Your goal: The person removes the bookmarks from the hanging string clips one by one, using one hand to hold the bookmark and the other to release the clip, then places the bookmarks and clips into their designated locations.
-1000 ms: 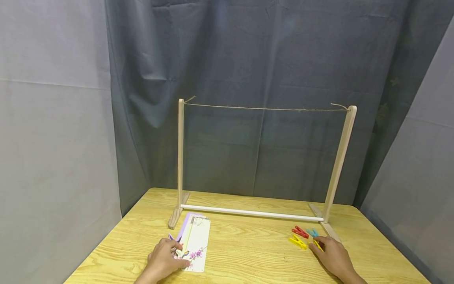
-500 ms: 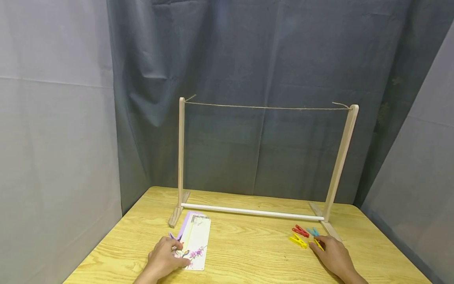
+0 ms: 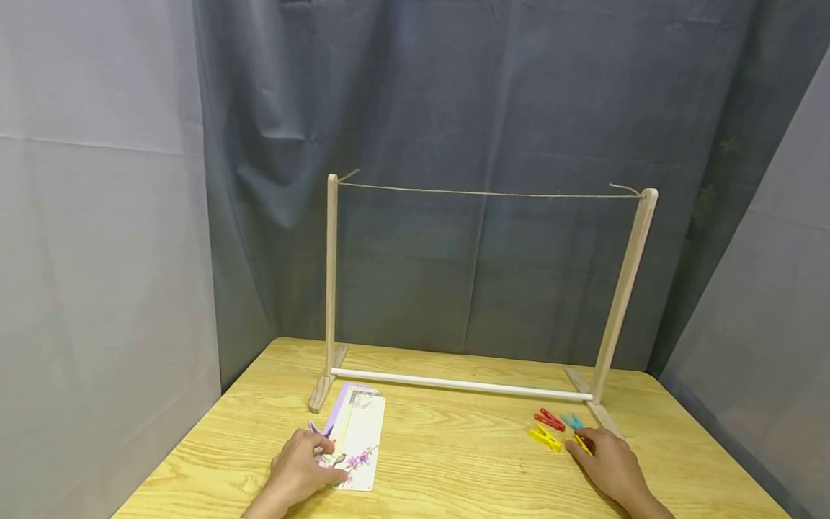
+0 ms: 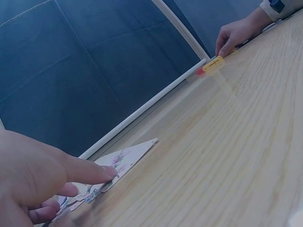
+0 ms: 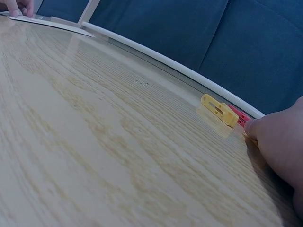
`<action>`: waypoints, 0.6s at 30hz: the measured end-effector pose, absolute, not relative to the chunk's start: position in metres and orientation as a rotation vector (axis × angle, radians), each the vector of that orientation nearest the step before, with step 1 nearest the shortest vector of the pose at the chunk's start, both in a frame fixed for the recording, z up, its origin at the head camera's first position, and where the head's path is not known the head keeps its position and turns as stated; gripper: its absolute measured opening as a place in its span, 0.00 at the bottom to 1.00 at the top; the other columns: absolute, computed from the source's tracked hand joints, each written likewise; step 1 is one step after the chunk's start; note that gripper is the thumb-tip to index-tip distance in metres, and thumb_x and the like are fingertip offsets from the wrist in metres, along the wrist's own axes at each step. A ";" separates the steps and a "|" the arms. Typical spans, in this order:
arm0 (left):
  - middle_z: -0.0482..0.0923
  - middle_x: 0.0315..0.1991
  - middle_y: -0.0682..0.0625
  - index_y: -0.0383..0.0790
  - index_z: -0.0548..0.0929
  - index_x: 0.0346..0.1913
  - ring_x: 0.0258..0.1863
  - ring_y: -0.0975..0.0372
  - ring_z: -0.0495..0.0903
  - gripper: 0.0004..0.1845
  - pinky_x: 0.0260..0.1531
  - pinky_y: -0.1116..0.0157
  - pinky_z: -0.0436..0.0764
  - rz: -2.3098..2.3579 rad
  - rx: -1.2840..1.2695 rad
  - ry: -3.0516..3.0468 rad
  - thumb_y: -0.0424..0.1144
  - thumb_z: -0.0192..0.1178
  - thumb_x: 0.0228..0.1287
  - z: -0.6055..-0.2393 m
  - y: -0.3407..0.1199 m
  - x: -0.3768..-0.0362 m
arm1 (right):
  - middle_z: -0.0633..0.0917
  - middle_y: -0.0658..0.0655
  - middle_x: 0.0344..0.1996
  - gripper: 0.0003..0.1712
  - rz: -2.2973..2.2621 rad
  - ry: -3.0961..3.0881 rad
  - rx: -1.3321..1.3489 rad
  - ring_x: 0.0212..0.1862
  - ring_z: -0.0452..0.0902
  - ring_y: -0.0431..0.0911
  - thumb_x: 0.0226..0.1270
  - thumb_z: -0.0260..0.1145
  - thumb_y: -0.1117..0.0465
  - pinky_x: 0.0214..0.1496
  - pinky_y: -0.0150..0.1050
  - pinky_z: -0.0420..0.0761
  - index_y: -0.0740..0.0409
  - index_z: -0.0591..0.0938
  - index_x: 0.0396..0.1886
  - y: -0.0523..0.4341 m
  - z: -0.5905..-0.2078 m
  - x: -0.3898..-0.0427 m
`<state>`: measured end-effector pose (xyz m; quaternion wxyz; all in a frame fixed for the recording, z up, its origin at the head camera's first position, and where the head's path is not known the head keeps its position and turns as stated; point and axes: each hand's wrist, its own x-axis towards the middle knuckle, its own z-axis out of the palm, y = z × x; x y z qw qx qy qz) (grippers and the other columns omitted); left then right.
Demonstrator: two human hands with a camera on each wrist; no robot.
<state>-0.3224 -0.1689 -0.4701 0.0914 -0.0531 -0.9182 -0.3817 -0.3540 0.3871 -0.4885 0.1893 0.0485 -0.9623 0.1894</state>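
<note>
My left hand (image 3: 297, 467) rests on the near left part of a small pile of bookmark-like cards, with thumb and fingertips touching the top. Uppermost lies a white card (image 3: 368, 425) printed with pink blossoms and a bird; a purple-edged card (image 3: 340, 405) peeks out beneath. In the left wrist view the thumb (image 4: 102, 173) lies straight across the blossom print. Over on the right, my right hand (image 3: 608, 463) pinches a yellow clothespin (image 3: 583, 444) at the table, partly hidden by the fingers. Beside it lie another yellow clothespin (image 3: 545, 437), a red clothespin (image 3: 550, 419) and a blue clothespin (image 3: 573, 422).
Behind both hands stands a wooden frame with a left post (image 3: 331, 274), a right post (image 3: 625, 295) and a white bottom bar (image 3: 460, 385). A thin string (image 3: 486, 192) runs between the post tops. Dark cloth (image 3: 415, 94) hangs behind the wooden table (image 3: 441, 461).
</note>
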 end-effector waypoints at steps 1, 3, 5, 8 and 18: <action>0.76 0.50 0.47 0.46 0.85 0.38 0.49 0.50 0.76 0.24 0.48 0.39 0.66 -1.134 -0.157 -2.729 0.49 0.86 0.39 -0.470 -0.169 -0.322 | 0.85 0.54 0.35 0.27 0.533 -2.706 0.136 0.38 0.81 0.50 0.69 0.73 0.48 0.39 0.55 0.82 0.68 0.87 0.51 0.387 -0.488 -0.354; 0.76 0.50 0.47 0.46 0.85 0.38 0.49 0.49 0.76 0.24 0.48 0.40 0.66 -1.134 -0.159 -2.729 0.49 0.86 0.39 -0.470 -0.169 -0.323 | 0.84 0.54 0.35 0.27 0.534 -2.706 0.136 0.37 0.80 0.50 0.69 0.73 0.48 0.38 0.55 0.82 0.68 0.87 0.51 0.387 -0.489 -0.354; 0.76 0.51 0.47 0.47 0.85 0.38 0.50 0.49 0.76 0.24 0.48 0.40 0.67 -1.127 -0.160 -2.729 0.49 0.86 0.39 -0.470 -0.169 -0.323 | 0.84 0.53 0.34 0.26 0.532 -2.704 0.137 0.36 0.79 0.48 0.69 0.73 0.48 0.38 0.54 0.82 0.68 0.87 0.51 0.387 -0.488 -0.354; 0.76 0.50 0.47 0.47 0.85 0.38 0.50 0.49 0.76 0.24 0.48 0.39 0.67 -1.119 -0.161 -2.730 0.49 0.86 0.39 -0.470 -0.169 -0.323 | 0.82 0.51 0.32 0.26 0.532 -2.703 0.141 0.33 0.75 0.46 0.69 0.73 0.48 0.35 0.49 0.79 0.68 0.87 0.51 0.386 -0.488 -0.354; 0.76 0.50 0.46 0.46 0.85 0.37 0.50 0.48 0.76 0.23 0.48 0.38 0.66 -1.151 -0.150 -2.739 0.48 0.86 0.39 -0.468 -0.170 -0.323 | 0.77 0.48 0.28 0.25 0.544 -2.663 0.162 0.29 0.67 0.44 0.69 0.74 0.50 0.29 0.42 0.71 0.68 0.86 0.51 0.385 -0.490 -0.353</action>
